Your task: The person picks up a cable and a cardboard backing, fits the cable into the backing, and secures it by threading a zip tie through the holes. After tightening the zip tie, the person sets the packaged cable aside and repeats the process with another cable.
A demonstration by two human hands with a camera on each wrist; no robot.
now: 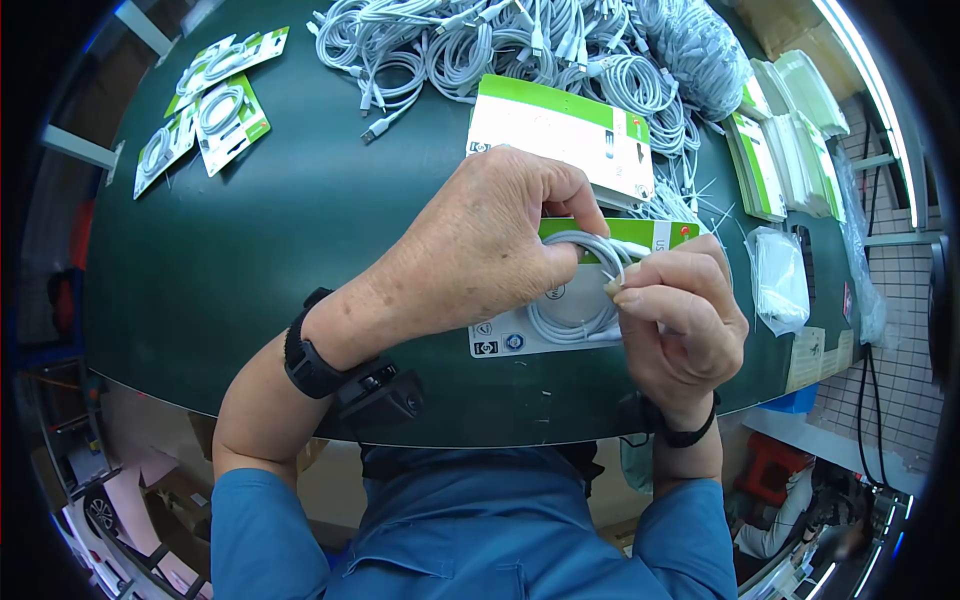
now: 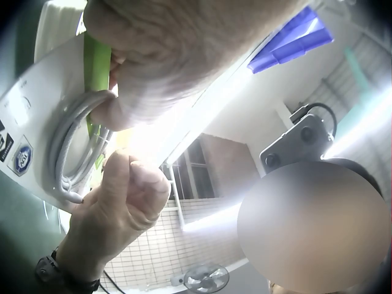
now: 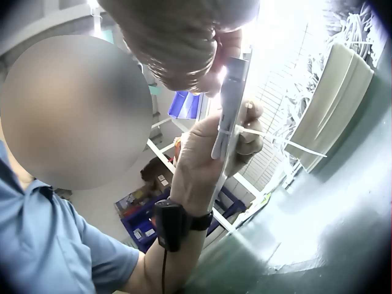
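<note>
A white and green packaging card (image 1: 500,338) lies under both hands in the head view, with a coiled white cable (image 1: 572,328) against its front. My left hand (image 1: 490,240) grips the upper part of the coil between thumb and forefinger. On the coil's right side, my right hand (image 1: 690,318) pinches a thin white tie (image 1: 614,284) with thumb and forefinger. The right wrist view shows the card edge-on, a cable connector (image 3: 231,92) along its face. A thin white tie tail (image 3: 288,142) sticks out behind the card there.
Bundled white cables (image 1: 560,45) are heaped at the back of the green table (image 1: 250,300). A stack of cards (image 1: 560,130) stands just beyond the hands. Carded cables (image 1: 225,110) lie at back left; more card stacks (image 1: 790,160) and a clear plastic bag (image 1: 778,278) lie right.
</note>
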